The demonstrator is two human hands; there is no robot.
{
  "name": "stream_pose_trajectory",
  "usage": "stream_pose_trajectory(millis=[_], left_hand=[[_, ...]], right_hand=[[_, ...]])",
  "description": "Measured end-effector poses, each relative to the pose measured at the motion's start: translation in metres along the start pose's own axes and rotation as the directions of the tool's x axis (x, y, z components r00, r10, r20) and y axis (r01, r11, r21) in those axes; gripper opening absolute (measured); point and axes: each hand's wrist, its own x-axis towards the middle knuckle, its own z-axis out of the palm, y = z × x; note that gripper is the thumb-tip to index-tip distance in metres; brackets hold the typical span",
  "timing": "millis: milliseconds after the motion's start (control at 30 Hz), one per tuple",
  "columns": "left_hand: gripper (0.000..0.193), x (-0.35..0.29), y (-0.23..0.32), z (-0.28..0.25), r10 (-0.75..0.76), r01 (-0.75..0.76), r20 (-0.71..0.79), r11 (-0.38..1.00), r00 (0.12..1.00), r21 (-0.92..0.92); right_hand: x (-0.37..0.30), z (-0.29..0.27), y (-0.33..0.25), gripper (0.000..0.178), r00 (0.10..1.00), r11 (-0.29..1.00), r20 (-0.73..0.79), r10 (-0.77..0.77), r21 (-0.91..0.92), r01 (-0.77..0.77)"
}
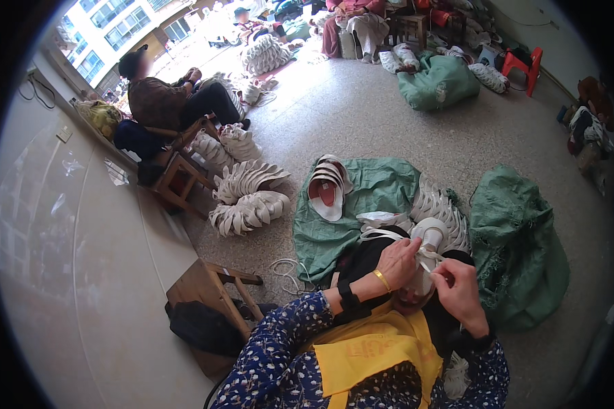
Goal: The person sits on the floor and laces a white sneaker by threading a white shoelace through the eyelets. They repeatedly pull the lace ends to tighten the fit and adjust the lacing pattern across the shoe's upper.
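On my lap rests a white shoe (431,230), its toe pointing away from me and its reddish inside showing near my apron. My left hand (396,264), with a gold bracelet, lies along the shoe's left side, its fingertips closed on the white shoelace (426,253). From the right, my right hand (460,290) pinches the lace between thumb and forefinger over the tongue area. A loose length of lace (381,233) loops out left of the shoe. The fingers partly hide the eyelets.
Stacked shoes (326,189) sit on a green sack (389,176), with more shoe uppers (440,204) beside it. Another green sack (518,245) lies right. A wooden stool (208,300) and shoe piles (249,211) stand left. Farther off, a person (160,102) sits; a red stool (523,68) is back right.
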Motion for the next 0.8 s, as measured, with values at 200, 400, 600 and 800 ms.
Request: stream_pose_trajectory(millis=[200, 400, 600, 800], left_hand=[[0.021, -0.001, 0.0, -0.003, -0.01, 0.011, 0.045, 1.0, 0.999, -0.021], [0.017, 0.006, 0.0, -0.006, 0.111, -0.105, 0.021, 0.979, 0.994, -0.175], [0.029, 0.021, 0.001, -0.021, 0.191, 0.017, 0.353, 0.859, 0.916, -0.511], [0.037, 0.022, -0.003, -0.023, 0.299, -0.031, 0.409, 0.837, 0.862, -0.546]], right_hand=[[-0.018, -0.04, -0.073, 0.012, 1.0, 0.942, 0.012, 0.012, 0.334, -0.015], [-0.007, -0.032, -0.064, 0.007, 0.998, 0.878, 0.06, 0.019, 0.477, -0.045], [0.002, -0.031, -0.055, 0.006, 0.996, 0.835, 0.056, 0.067, 0.543, -0.087], [0.011, -0.025, -0.044, 0.008, 0.997, 0.816, 0.057, 0.057, 0.572, -0.079]])
